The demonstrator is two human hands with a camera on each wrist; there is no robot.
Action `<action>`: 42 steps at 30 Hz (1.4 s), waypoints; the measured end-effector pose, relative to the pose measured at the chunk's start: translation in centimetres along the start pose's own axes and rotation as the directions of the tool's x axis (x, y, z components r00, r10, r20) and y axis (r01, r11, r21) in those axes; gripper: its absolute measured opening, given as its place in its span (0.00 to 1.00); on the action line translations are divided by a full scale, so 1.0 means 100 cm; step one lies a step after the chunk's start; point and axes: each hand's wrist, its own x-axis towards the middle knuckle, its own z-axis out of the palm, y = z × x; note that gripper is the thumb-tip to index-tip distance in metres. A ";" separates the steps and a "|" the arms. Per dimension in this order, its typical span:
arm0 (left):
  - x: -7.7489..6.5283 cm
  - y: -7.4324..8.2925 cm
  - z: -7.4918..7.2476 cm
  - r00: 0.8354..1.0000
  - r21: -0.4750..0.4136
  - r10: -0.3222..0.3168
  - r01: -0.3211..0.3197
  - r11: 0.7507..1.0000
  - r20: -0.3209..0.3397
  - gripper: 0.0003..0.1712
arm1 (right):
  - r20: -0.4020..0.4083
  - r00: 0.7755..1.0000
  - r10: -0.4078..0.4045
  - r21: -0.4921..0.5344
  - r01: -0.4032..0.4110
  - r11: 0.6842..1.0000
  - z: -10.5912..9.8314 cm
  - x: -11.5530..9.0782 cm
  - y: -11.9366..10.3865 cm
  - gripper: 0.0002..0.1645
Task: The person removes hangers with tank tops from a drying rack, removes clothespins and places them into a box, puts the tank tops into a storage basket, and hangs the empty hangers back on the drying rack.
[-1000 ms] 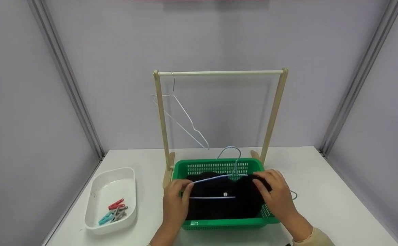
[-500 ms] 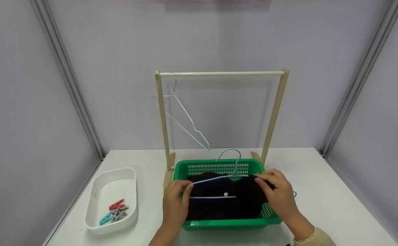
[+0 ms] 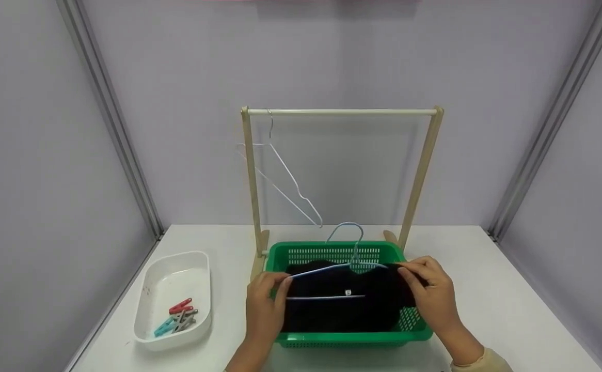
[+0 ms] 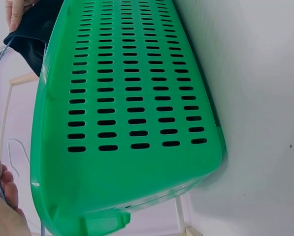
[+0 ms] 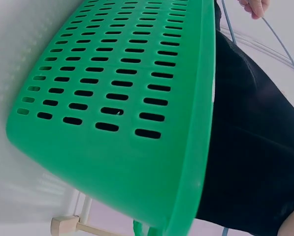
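Note:
My left hand (image 3: pixel 266 310) pinches the left arm of a light-blue hanger (image 3: pixel 321 270) between thumb and fingers. Its hook stands up above the far rim of the green basket (image 3: pixel 352 337). A black garment (image 3: pixel 342 318) lies in and over the basket, with a small white tag showing near its middle. The hanger's right arm runs into the garment, so its tip is hidden. At that side my right hand (image 3: pixel 432 292) pinches the garment's edge. In the right wrist view the black cloth (image 5: pixel 255 137) stretches above the basket rim.
A wooden rack (image 3: pixel 420 175) with a white rod stands behind the basket. A white hanger (image 3: pixel 296 186) hangs at its left end. To the left, a white tray (image 3: pixel 205 279) holds red, blue and grey clothespins (image 3: pixel 179 318). Grey walls enclose the table.
My right hand has drawn slightly right with the garment's edge, and a little more of the hanger's right arm shows. My left hand stays nearly still. The head view has shifted slightly.

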 end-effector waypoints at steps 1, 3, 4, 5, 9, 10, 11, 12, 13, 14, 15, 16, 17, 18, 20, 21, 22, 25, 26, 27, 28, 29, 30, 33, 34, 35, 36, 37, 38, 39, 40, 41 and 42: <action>0.000 0.000 0.000 1.000 0.001 0.006 -0.006 1.000 -0.004 0.03 | 0.004 1.000 0.005 -0.001 -0.005 1.000 -0.001 -0.001 0.003 0.15; 0.000 -0.001 0.000 1.000 0.003 0.023 -0.023 1.000 -0.010 0.03 | 0.004 1.000 0.019 0.008 -0.020 1.000 -0.003 -0.003 0.007 0.14; 0.000 -0.001 0.000 0.999 0.004 0.031 -0.031 1.000 -0.012 0.03 | 0.005 1.000 0.026 0.013 -0.026 1.000 -0.003 -0.003 0.008 0.14; 0.000 -0.002 0.000 0.999 0.004 0.037 -0.037 0.999 -0.013 0.03 | 0.003 0.999 0.034 0.014 -0.034 0.999 -0.004 -0.004 0.008 0.13; 0.001 -0.002 0.000 0.999 -0.001 0.034 -0.034 0.999 -0.011 0.03 | -0.015 0.998 0.056 0.009 -0.056 0.998 -0.006 -0.006 0.008 0.13; 0.001 -0.002 -0.001 1.000 -0.001 0.029 -0.029 1.000 -0.010 0.04 | -0.019 0.998 0.066 0.003 -0.066 0.998 -0.006 -0.006 0.009 0.12; 0.001 -0.002 -0.001 1.000 -0.001 0.025 -0.025 1.000 -0.009 0.04 | -0.024 0.997 0.075 -0.003 -0.075 0.997 -0.006 -0.007 0.009 0.12; 0.001 -0.002 -0.001 1.000 -0.003 0.022 -0.022 1.000 -0.009 0.04 | -0.031 0.996 0.079 -0.009 -0.080 0.997 -0.006 -0.007 0.009 0.12; 0.001 -0.002 -0.002 1.000 -0.003 0.020 -0.020 1.000 -0.009 0.05 | -0.038 0.996 0.082 -0.016 -0.082 0.996 -0.007 -0.008 0.010 0.12; 0.001 -0.003 -0.002 1.000 -0.003 0.021 -0.021 1.000 -0.009 0.04 | -0.043 0.995 0.085 -0.022 -0.086 0.996 -0.007 -0.008 0.009 0.12; 0.000 -0.003 -0.002 1.000 -0.002 0.025 -0.025 1.000 -0.011 0.04 | -0.050 0.995 0.086 -0.029 -0.088 0.996 -0.007 -0.008 0.010 0.11; 0.000 -0.004 -0.002 0.999 -0.002 0.029 -0.029 1.000 -0.014 0.03 | -0.055 0.994 0.091 -0.031 -0.093 0.995 -0.007 -0.008 0.010 0.11; 0.000 -0.005 -0.003 0.999 -0.001 0.033 -0.033 0.999 -0.017 0.03 | -0.061 0.994 0.092 -0.033 -0.094 0.995 -0.006 -0.008 0.010 0.11; 0.000 -0.006 -0.003 0.999 -0.002 0.036 -0.036 0.999 -0.020 0.03 | -0.069 0.994 0.090 -0.037 -0.092 0.995 -0.006 -0.009 0.010 0.11; 0.000 -0.006 -0.004 0.999 0.000 0.042 -0.042 0.999 -0.028 0.02 | -0.078 0.991 0.105 -0.037 -0.108 0.993 -0.006 -0.009 0.011 0.10; 0.000 -0.007 -0.004 0.999 0.002 0.044 -0.044 0.999 -0.032 0.03 | -0.085 0.990 0.115 -0.040 -0.119 0.992 -0.006 -0.010 0.012 0.09; 0.000 -0.007 -0.005 0.998 0.005 0.046 -0.046 0.999 -0.035 0.03 | -0.091 0.988 0.128 -0.043 -0.132 0.990 -0.006 -0.010 0.013 0.09; 0.001 -0.008 -0.007 0.998 0.009 0.042 -0.042 0.999 -0.039 0.03 | -0.109 0.979 0.173 -0.056 -0.180 0.982 -0.006 -0.012 0.015 0.07; 0.001 -0.008 -0.008 0.998 0.010 0.040 -0.040 0.999 -0.039 0.03 | -0.115 0.975 0.188 -0.060 -0.196 0.979 -0.006 -0.013 0.016 0.07; 0.001 -0.008 -0.009 0.998 0.011 0.039 -0.039 0.999 -0.040 0.03 | -0.120 0.972 0.203 -0.062 -0.211 0.975 -0.005 -0.014 0.016 0.06; 0.001 -0.008 -0.009 0.998 0.013 0.038 -0.038 0.999 -0.041 0.03 | -0.126 0.968 0.216 -0.064 -0.225 0.972 -0.005 -0.015 0.017 0.06; 0.001 -0.008 -0.010 0.998 0.013 0.037 -0.037 0.999 -0.044 0.03 | -0.132 0.965 0.229 -0.064 -0.238 0.969 -0.005 -0.015 0.017 0.06; 0.000 -0.009 -0.011 0.998 0.014 0.039 -0.038 0.999 -0.048 0.03 | -0.136 0.961 0.241 -0.063 -0.251 0.966 -0.005 -0.016 0.017 0.06; 0.000 -0.010 -0.012 0.996 0.023 0.056 -0.055 0.998 -0.066 0.03 | -0.149 0.948 0.281 -0.064 -0.293 0.954 -0.004 -0.016 0.016 0.05; 0.000 -0.010 -0.013 0.995 0.025 0.064 -0.062 0.998 -0.072 0.04 | -0.155 0.943 0.296 -0.062 -0.308 0.949 -0.003 -0.016 0.016 0.05; 0.000 -0.011 -0.014 0.994 0.027 0.072 -0.070 0.997 -0.079 0.04 | -0.160 0.937 0.312 -0.058 -0.324 0.944 -0.003 -0.016 0.016 0.05; 0.001 -0.011 -0.014 0.994 0.026 0.076 -0.074 0.997 -0.083 0.04 | -0.167 0.931 0.325 -0.051 -0.338 0.940 -0.003 -0.016 0.016 0.05; 0.001 -0.011 -0.015 0.993 0.027 0.082 -0.079 0.996 -0.088 0.04 | -0.175 0.925 0.338 -0.047 -0.351 0.935 -0.003 -0.016 0.017 0.05; 0.001 -0.012 -0.015 0.992 0.027 0.085 -0.083 0.996 -0.092 0.04 | -0.184 0.919 0.348 -0.043 -0.361 0.932 -0.003 -0.016 0.018 0.05; 0.002 -0.012 -0.015 0.992 0.024 0.086 -0.084 0.996 -0.096 0.04 | -0.191 0.915 0.356 -0.040 -0.369 0.928 -0.002 -0.016 0.019 0.05; 0.002 -0.012 -0.015 0.991 0.023 0.084 -0.082 0.996 -0.101 0.04 | -0.198 0.910 0.364 -0.037 -0.378 0.925 -0.002 -0.016 0.021 0.05; 0.002 -0.012 -0.016 0.991 0.023 0.081 -0.079 0.997 -0.106 0.04 | -0.202 0.906 0.372 -0.035 -0.387 0.922 -0.003 -0.016 0.021 0.05; 0.002 -0.013 -0.016 0.991 0.024 0.079 -0.076 0.997 -0.109 0.05 | -0.204 0.901 0.383 -0.032 -0.398 0.917 -0.003 -0.016 0.022 0.06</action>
